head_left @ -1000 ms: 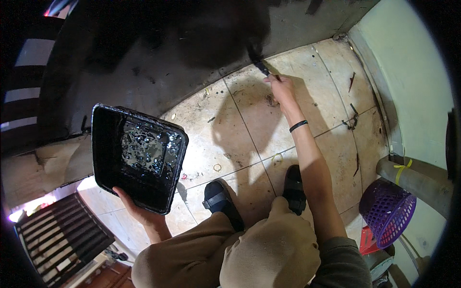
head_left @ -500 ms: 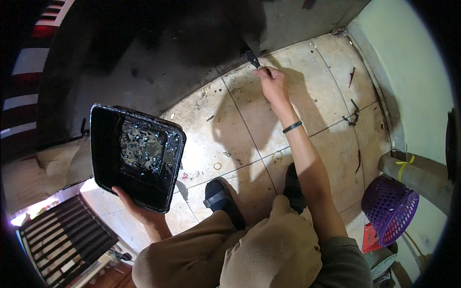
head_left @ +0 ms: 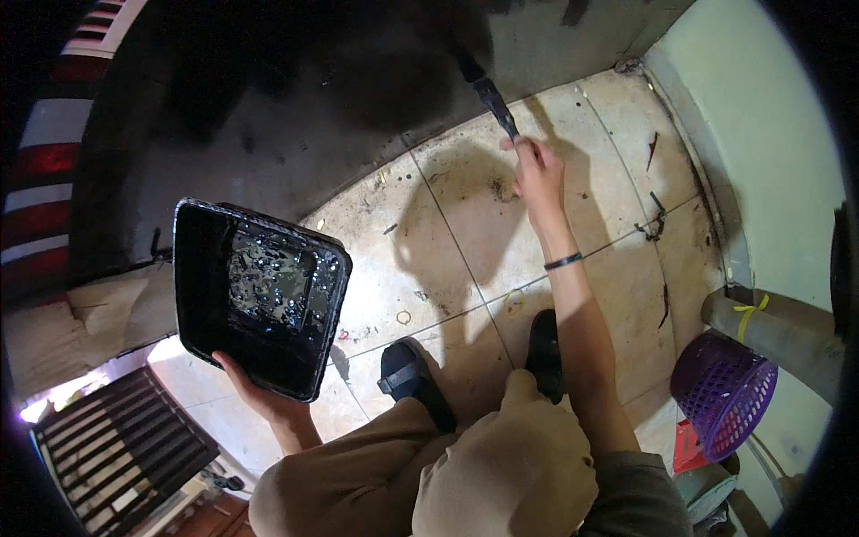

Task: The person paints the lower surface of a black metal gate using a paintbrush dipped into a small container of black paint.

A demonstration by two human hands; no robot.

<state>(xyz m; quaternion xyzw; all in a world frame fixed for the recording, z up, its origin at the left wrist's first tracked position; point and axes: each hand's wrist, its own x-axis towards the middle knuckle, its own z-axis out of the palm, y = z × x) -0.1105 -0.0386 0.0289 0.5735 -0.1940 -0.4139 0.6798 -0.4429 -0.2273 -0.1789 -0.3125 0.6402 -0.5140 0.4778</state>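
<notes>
**Watch for a spill at nine o'clock and a smear at twelve**

Your left hand (head_left: 268,400), at eight o'clock, grips the black tray (head_left: 201,295) by its near edge, thumb over the rim; the fingers beneath are hidden. The tray sits at nine o'clock, and its glossy dark liquid (head_left: 268,282) shows mostly in the part away from that hand. With support seen only at the near end, I judge that the far end could dip if your wrist tires or your attention goes to the other side. The liquid could then run over the rim onto the floor tiles (head_left: 376,259), or onto your left sandal (head_left: 410,376) at six o'clock.

Your right hand (head_left: 540,170), between one and two o'clock, is closed around the handle of the brush (head_left: 494,103). The brush points toward twelve, its bristles over the dark panel (head_left: 358,89); whether they press on it is lost in the blackness. The panel's lower edge runs close by, so a stroke that slips low could mark the tiles. An overloaded brush could drip there too, or back down the handle, making your grip slick.

Loose bits lie along that edge and could stick to wet bristles. Your own shadow falls across the tiles at one o'clock, so a stray drip might go unnoticed.
</notes>
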